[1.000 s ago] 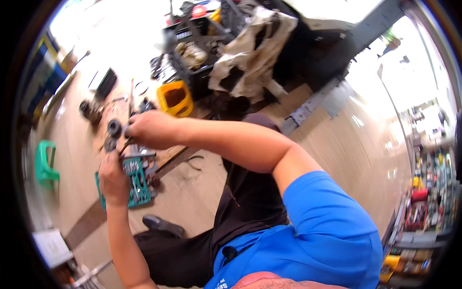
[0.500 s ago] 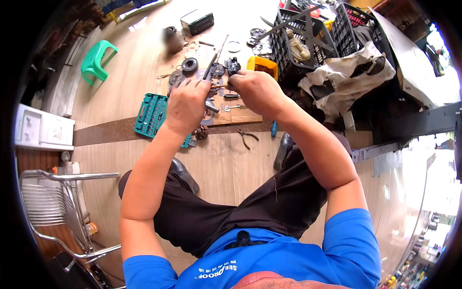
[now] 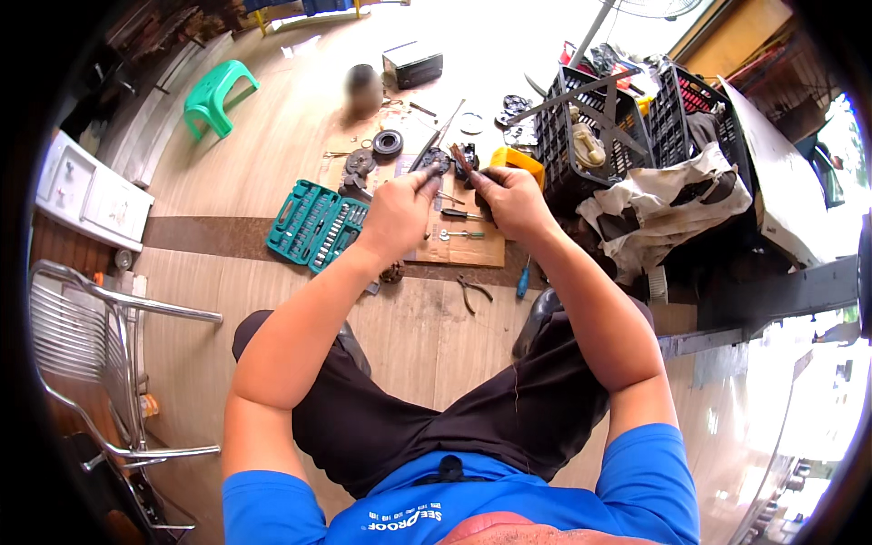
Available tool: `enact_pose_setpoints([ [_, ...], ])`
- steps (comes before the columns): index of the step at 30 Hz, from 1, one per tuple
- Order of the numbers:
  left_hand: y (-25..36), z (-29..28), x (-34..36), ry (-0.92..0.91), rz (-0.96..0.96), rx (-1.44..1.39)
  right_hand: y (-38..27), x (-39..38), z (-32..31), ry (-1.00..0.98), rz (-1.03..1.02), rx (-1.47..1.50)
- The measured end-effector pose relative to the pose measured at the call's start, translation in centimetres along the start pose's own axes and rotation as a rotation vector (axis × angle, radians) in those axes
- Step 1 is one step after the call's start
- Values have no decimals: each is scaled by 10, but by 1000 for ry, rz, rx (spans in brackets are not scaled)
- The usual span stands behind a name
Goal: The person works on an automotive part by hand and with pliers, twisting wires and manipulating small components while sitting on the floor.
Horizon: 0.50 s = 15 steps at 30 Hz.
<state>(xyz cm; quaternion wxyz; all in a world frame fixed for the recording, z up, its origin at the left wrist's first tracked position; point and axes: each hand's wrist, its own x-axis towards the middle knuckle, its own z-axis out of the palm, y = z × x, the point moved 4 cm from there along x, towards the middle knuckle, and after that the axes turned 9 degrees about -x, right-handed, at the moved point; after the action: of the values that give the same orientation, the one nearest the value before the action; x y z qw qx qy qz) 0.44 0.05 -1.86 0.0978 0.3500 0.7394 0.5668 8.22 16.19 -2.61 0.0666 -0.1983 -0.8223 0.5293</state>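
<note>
My left hand is closed, thumb and fingers pressed together just in front of a dark round part. What it holds, if anything, I cannot make out. My right hand pinches a reddish-brown brush-like piece, tilted up and to the left. Behind that piece is a black part. A thin rod shows between my hands. Below it, a black-handled screwdriver and a small green-handled tool lie on cardboard.
A green socket set case lies open at the left. Pliers and a blue-handled screwdriver are near my feet. A black ring and black box lie farther off. Black crates and a yellow container stand right.
My hands have drawn apart, and the reddish-brown piece now shows in my right hand. The metal tube beneath my left hand no longer shows. The whole view has shifted.
</note>
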Motion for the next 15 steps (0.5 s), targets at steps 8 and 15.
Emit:
enact_pose_setpoints([
  [8, -12, 7, 11, -37, -357, -984, -8, -14, 31, -196, 105, 348],
  [15, -23, 14, 15, -45, -350, -1139, -5, -16, 37, -292, 112, 412],
])
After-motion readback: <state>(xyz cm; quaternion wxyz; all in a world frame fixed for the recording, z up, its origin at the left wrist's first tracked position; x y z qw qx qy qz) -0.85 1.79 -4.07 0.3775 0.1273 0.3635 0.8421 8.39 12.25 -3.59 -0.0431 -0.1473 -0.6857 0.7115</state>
